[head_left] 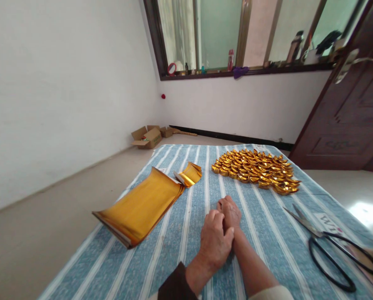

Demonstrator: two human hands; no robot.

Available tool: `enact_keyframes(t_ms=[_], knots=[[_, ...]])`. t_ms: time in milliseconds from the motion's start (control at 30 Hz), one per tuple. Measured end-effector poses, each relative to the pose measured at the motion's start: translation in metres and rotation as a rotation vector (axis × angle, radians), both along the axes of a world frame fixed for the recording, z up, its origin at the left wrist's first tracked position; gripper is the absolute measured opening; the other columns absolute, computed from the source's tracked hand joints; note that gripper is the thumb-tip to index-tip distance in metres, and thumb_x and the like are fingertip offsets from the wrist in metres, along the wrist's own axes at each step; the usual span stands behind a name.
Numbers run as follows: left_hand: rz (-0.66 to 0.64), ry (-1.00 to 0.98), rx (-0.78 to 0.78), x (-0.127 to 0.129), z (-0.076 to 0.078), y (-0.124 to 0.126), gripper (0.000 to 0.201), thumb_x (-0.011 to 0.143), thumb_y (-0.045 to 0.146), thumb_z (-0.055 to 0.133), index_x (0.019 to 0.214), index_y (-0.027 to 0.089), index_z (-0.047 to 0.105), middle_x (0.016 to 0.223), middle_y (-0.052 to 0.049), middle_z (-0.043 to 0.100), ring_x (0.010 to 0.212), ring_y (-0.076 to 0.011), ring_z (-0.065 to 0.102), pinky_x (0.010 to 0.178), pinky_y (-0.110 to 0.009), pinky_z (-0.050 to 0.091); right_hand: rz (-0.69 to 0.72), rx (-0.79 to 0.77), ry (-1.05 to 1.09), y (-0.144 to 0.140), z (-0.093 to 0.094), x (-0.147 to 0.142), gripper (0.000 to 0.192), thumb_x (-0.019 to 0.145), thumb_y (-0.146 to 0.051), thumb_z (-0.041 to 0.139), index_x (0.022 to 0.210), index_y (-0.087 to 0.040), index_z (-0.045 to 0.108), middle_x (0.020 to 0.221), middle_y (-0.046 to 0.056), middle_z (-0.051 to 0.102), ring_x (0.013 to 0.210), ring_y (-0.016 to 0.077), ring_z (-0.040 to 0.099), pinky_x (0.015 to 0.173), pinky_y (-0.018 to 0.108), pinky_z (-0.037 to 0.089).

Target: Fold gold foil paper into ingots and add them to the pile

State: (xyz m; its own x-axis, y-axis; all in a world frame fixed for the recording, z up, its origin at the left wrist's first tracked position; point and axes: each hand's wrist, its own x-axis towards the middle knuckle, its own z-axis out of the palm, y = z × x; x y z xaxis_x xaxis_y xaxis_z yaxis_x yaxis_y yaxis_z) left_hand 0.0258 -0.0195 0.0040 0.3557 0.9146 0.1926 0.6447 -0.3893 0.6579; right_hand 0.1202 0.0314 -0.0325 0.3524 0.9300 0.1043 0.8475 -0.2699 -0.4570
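My left hand point(214, 239) lies over my right wrist, its fingers curled against the back of my right hand point(230, 211). Both rest on the blue striped cloth point(267, 233) and hold nothing that I can see. My right hand's fingers are folded under. A stack of gold foil sheets point(139, 206) lies to the left, its far end curled up. A pile of several folded gold paper ingots point(256, 170) sits beyond my hands to the right.
Large black-handled scissors point(333, 243) lie at the right on the cloth. An open cardboard box point(147, 137) sits on the floor by the far wall. A dark wooden door point(351, 108) stands at the right. Bottles line the window sill point(236, 71).
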Motion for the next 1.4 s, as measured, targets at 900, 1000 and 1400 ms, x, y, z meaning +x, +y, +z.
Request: enact_keyframes(t_ms=[900,1000,1400], knots=[[0.124,0.684,0.2,-0.017,-0.025,0.166,0.029,0.093,0.019,0.045,0.118,0.007,0.054,0.128,-0.024,0.056,0.125,-0.0337,0.05,0.103,-0.05,0.039,-0.049,0.018,-0.015,0.004,-0.002,-0.003,0.027,0.095,-0.021,0.047,0.084,-0.02,0.071,0.099,0.004,0.067,0.079,0.0146,0.063,0.059,0.026,0.031],[0.112,0.702,0.196,-0.019,-0.029,0.161,0.029,0.095,0.024,0.044,0.117,0.009,0.055,0.132,-0.024,0.054,0.128,-0.0337,0.048,0.106,-0.05,0.037,-0.048,0.023,-0.01,0.004,-0.003,-0.004,0.027,0.094,-0.021,0.047,0.083,-0.019,0.071,0.098,0.005,0.067,0.079,0.015,0.063,0.06,0.026,0.031],[-0.032,0.694,0.311,-0.036,-0.038,0.088,0.029,0.096,0.014,0.041,0.12,0.011,0.056,0.137,-0.017,0.055,0.132,-0.027,0.049,0.109,-0.045,0.039,-0.076,0.095,0.074,0.005,-0.01,-0.001,0.027,0.094,-0.022,0.045,0.088,-0.02,0.071,0.097,0.005,0.068,0.074,0.0152,0.062,0.061,0.025,0.035]])
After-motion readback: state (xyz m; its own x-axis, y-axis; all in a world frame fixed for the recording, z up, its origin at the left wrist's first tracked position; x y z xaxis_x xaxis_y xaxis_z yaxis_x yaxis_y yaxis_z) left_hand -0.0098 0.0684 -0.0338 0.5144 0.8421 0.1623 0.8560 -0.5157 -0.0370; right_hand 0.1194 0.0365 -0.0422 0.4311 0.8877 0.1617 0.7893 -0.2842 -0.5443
